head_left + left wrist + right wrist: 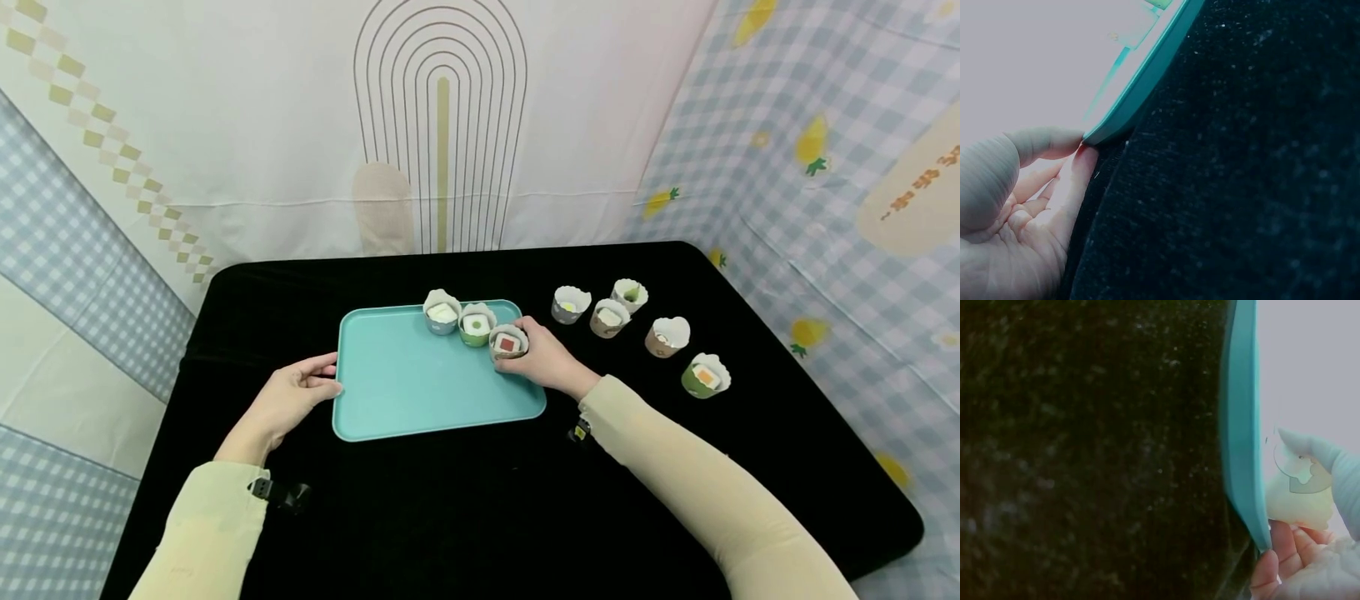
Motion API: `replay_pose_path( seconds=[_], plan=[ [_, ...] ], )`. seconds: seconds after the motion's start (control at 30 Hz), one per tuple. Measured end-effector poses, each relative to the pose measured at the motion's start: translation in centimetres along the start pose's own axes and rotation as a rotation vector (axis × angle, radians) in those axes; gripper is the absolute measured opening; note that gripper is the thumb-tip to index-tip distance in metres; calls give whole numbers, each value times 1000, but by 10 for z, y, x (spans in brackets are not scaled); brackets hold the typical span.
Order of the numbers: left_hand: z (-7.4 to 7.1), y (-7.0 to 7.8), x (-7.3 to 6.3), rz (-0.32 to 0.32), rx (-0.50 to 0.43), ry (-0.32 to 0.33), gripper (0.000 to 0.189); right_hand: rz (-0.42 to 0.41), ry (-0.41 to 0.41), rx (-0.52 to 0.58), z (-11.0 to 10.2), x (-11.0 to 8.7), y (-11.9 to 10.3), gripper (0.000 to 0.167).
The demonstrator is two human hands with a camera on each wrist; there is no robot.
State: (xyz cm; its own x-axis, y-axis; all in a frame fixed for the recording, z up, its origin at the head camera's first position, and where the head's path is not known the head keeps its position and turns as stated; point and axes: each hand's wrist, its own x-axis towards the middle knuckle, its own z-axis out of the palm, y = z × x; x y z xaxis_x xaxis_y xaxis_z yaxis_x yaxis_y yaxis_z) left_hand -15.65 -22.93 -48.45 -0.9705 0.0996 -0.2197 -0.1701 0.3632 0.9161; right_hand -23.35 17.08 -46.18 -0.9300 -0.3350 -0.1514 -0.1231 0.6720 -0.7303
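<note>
My left hand (288,402) pinches the left rim of a teal tray (405,387) between thumb and finger; the left wrist view shows the thumb (1054,140) at its edge. Over the tray's right side, my right hand (551,358) holds a paper baking cup (501,343) with a white block marked by a dark red square inside. The right wrist view has this pale cup (1300,503) between thumb and fingers, beside the tray's side wall. Left of it, a green cup (476,333) and a grey-blue cup (441,323) stand along the tray's back, each with a white piece inside.
On the black-covered table (420,508), several more paper cups stand right of the tray. Among them are a grey one (567,315), a brown one (663,343) and a green one (697,388) with an orange-marked block. Patterned cloth (300,125) hangs behind the table.
</note>
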Motion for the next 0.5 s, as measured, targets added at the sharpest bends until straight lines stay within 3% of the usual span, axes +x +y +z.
replay_pose_path(
  seconds=[0.5],
  plan=[
    [-1,0,-1,3,-3,0,60,-4,-19,-21,2,2,-2,60]
  ],
)
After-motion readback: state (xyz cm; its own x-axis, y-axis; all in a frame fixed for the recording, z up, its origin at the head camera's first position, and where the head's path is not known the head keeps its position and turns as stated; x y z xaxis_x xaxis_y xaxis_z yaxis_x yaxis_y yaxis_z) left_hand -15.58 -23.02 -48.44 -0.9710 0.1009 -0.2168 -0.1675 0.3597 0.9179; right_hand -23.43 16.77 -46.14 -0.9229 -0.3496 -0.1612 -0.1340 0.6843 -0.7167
